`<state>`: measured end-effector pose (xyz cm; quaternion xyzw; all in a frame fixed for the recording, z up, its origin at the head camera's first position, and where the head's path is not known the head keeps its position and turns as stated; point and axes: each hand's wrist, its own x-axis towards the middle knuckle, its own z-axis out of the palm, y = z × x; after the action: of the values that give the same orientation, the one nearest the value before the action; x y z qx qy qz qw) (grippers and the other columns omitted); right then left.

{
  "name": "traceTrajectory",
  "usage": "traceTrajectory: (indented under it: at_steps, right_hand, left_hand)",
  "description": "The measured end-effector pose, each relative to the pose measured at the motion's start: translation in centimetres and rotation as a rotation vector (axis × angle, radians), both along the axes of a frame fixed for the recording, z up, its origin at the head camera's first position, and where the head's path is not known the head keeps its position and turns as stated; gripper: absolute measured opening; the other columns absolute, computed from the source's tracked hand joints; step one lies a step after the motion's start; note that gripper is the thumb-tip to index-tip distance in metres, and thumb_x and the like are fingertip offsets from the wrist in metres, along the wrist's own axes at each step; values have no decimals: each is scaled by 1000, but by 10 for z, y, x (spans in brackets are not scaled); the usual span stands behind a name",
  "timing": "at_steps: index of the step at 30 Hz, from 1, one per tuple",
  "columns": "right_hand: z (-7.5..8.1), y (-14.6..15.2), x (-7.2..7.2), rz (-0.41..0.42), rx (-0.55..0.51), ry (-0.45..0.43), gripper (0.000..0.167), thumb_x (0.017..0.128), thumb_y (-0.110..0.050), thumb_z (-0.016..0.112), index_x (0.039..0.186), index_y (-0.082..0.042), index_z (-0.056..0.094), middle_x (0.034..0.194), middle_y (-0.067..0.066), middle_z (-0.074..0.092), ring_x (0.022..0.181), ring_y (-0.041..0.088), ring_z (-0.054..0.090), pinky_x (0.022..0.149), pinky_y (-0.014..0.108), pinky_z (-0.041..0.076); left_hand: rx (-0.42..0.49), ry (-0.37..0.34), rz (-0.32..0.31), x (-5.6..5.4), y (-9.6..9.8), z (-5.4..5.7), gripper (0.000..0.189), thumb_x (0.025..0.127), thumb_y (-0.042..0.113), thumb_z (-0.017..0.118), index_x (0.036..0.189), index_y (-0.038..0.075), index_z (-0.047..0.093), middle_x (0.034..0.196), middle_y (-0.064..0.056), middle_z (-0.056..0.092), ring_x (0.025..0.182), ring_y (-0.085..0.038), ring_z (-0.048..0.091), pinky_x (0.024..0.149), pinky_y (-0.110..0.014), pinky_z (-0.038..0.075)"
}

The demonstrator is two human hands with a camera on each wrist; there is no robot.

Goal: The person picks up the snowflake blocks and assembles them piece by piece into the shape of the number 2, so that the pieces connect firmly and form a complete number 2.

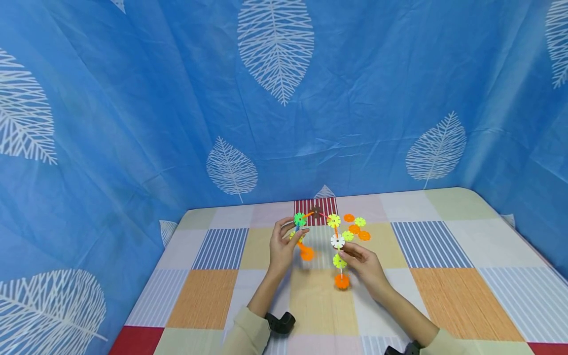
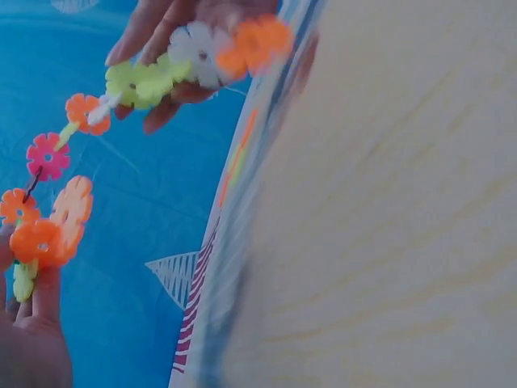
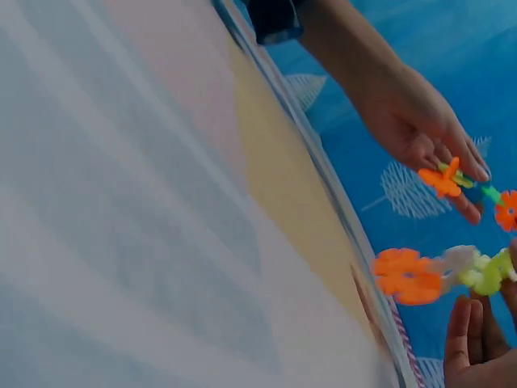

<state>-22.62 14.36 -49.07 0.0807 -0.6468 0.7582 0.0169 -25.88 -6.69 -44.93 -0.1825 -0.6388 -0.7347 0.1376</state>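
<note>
A chain of interlocking flower-shaped plastic discs hangs in an arch between both hands, raised over the table. My left hand [image 1: 280, 249] pinches the chain's left side by a green disc [image 1: 300, 219] and a yellow disc, with an orange disc [image 1: 306, 254] at that end. At the top of the arch is a brown disc [image 1: 315, 212]. My right hand [image 1: 366, 266] grips the right side near a white disc [image 1: 337, 241] and a yellow-green disc [image 1: 339, 261]; an orange disc [image 1: 341, 281] hangs below. In the left wrist view, a pink disc [image 2: 48, 157] shows mid-chain.
Several loose discs lie behind the right hand, among them an orange disc [image 1: 364, 235] and a yellow-green disc [image 1: 360, 222]. A patchwork cloth [image 1: 208, 298] covers the table. Behind it hangs a blue curtain [image 1: 355, 123] with white leaf prints.
</note>
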Motion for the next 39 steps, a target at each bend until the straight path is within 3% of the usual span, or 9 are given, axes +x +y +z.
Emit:
traceTrajectory:
  at_steps: [4, 10, 15, 17, 19, 23, 26, 32, 39]
  right_hand:
    - [2, -7, 5, -11, -5, -69, 43, 84, -4, 66, 119, 14, 50, 97, 3, 65, 87, 9, 61, 73, 22, 50]
    - [0, -10, 8, -4, -12, -124, 65, 83, -4, 66, 140, -10, 36, 96, 13, 64, 76, 15, 63, 70, 34, 53]
    - [-1, -12, 11, 1, 44, -129, 75, 82, 0, 66, 145, -16, 28, 112, 25, 55, 78, 18, 64, 70, 34, 53]
    - [-2, -13, 13, 4, 102, -104, 76, 81, 2, 67, 145, -10, 28, 116, 26, 52, 80, 17, 64, 72, 29, 52]
    - [-3, -15, 15, 4, 177, -82, 77, 78, 4, 69, 143, -3, 28, 113, 24, 55, 82, 16, 64, 75, 25, 51]
    - [-6, -18, 17, -39, 373, -64, 81, 73, -2, 75, 141, 2, 31, 90, 12, 66, 81, 12, 62, 78, 21, 46]
    - [-8, -19, 18, -76, 470, -63, 84, 69, -5, 79, 140, 2, 34, 81, 7, 67, 74, 11, 61, 71, 22, 46]
    - [-10, -19, 18, -151, 682, 45, 82, 66, -13, 82, 134, 6, 41, 91, 11, 62, 59, 8, 51, 54, 22, 45]
    - [-7, -17, 19, -156, 824, 100, 80, 68, -28, 81, 130, 6, 46, 92, 4, 56, 67, 12, 41, 57, 24, 36]
  left_hand:
    - [-9, -2, 56, 1, 2, -1, 31, 88, -5, 57, 117, -12, 50, 116, -25, 52, 91, -39, 62, 72, -27, 52]
    - [-31, -52, 38, 1, 4, -6, 34, 89, -1, 57, 121, -11, 51, 117, -26, 50, 96, -38, 61, 65, -18, 50]
    - [-78, -79, 14, -4, 3, -16, 38, 90, 1, 57, 125, -12, 47, 118, -28, 51, 98, -44, 58, 75, -37, 51]
    - [-86, -85, 4, -11, 3, -27, 39, 90, 2, 57, 125, -11, 47, 118, -26, 52, 97, -43, 59, 80, -45, 48]
    - [-109, -99, 16, -18, 3, -40, 38, 89, 5, 59, 124, -7, 50, 117, -23, 55, 95, -39, 61, 78, -40, 50]
    - [-201, -116, 64, -24, 2, -56, 34, 88, 14, 63, 119, 1, 57, 116, -15, 59, 92, -30, 64, 74, -31, 52]
    - [-305, -105, 100, -25, 2, -59, 30, 87, 17, 64, 115, 4, 61, 113, -11, 62, 95, -22, 63, 74, -24, 51]
    - [-516, -89, 126, -22, 1, -57, 27, 87, 18, 64, 112, 7, 64, 110, -6, 64, 91, -16, 58, 73, -23, 48]
    - [-669, -150, 32, -18, -9, -57, 41, 89, 27, 63, 125, 9, 57, 126, -9, 55, 119, -23, 48, 97, -37, 38]
